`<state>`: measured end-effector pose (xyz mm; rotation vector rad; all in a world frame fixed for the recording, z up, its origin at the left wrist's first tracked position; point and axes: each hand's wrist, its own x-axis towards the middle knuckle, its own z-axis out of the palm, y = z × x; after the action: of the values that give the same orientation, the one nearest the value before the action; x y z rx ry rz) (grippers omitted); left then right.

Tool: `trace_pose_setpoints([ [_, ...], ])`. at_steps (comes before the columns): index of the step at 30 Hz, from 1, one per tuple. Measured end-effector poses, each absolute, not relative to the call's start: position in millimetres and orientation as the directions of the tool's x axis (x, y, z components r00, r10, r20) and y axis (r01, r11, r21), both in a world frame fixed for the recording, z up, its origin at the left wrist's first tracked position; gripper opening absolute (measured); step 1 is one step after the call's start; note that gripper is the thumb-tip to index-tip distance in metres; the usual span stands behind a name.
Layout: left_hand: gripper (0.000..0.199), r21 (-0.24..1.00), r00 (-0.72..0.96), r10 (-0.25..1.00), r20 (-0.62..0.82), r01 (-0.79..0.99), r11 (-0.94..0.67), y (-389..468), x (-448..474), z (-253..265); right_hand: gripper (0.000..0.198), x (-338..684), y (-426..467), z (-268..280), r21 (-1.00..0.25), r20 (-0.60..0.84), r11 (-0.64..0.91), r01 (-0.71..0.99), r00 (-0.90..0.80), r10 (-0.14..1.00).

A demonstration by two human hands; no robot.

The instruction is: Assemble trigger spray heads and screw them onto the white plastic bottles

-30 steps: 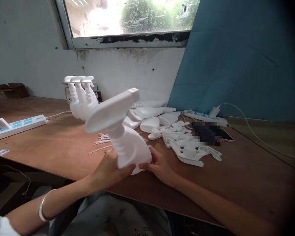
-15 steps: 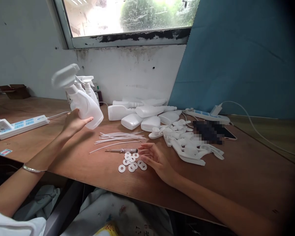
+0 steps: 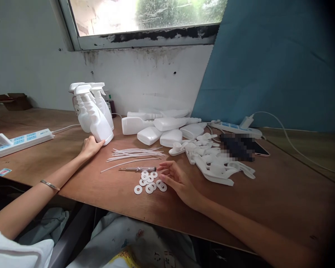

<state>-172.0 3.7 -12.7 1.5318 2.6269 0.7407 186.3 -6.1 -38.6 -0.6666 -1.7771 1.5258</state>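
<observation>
My left hand (image 3: 91,146) grips the lower end of a white spray bottle (image 3: 101,125), which stands slightly tilted by other assembled spray bottles (image 3: 105,108) at the left. My right hand (image 3: 179,181) rests on the table with loosely curled fingers apart and nothing held. Beside its fingertips lie several flat white washers (image 3: 138,190) and a thin screwdriver (image 3: 139,169). Thin white tubes (image 3: 134,153) are bunched behind the screwdriver. To the right of them is a heap of white trigger spray heads (image 3: 212,163).
Several white bottles without heads (image 3: 171,137) lie against the wall. Power strips stand at the left (image 3: 28,140) and back right (image 3: 234,129). A phone (image 3: 261,149) lies near a blurred dark patch. A cardboard box (image 3: 15,101) is at far left, and a blue curtain (image 3: 268,67) hangs right.
My left hand has lowered the spray bottle, bringing it down among the other assembled bottles and more upright. My right hand stays almost in place. The view has shifted slightly.
</observation>
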Motion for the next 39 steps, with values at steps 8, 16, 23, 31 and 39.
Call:
trace_pose_setpoints([
  [8,0.048,0.362,-0.52,0.808,0.276,0.835,0.414,12.4,-170.1,-13.3,0.028,184.7,-7.2,-39.2,-0.982,0.175,0.182,-0.054,-0.629,0.757],
  [16,0.033,0.347,-0.457,0.848,0.267,0.867,0.358,41.0,-169.5,-18.0,0.026,185.8,-6.1,-39.8,-0.978,0.181,0.203,-0.038,-0.63,0.755],
  [23,0.033,0.299,-0.554,0.806,0.208,0.821,0.487,65.7,-173.4,-18.6,0.023,186.5,-7.8,-38.0,-0.967,0.2,0.256,0.002,-0.621,0.758],
  [31,0.05,0.167,-0.568,0.817,0.099,0.819,0.549,68.9,-172.2,-7.5,0.014,191.5,-8.7,-32.7,-0.798,0.352,0.549,0.249,-0.546,0.76],
  [39,0.027,0.017,-0.23,0.969,0.092,0.973,0.229,5.9,-119.3,31.8,0.026,201.3,21.8,-37.6,-0.26,0.574,0.767,0.587,-0.544,0.612],
])
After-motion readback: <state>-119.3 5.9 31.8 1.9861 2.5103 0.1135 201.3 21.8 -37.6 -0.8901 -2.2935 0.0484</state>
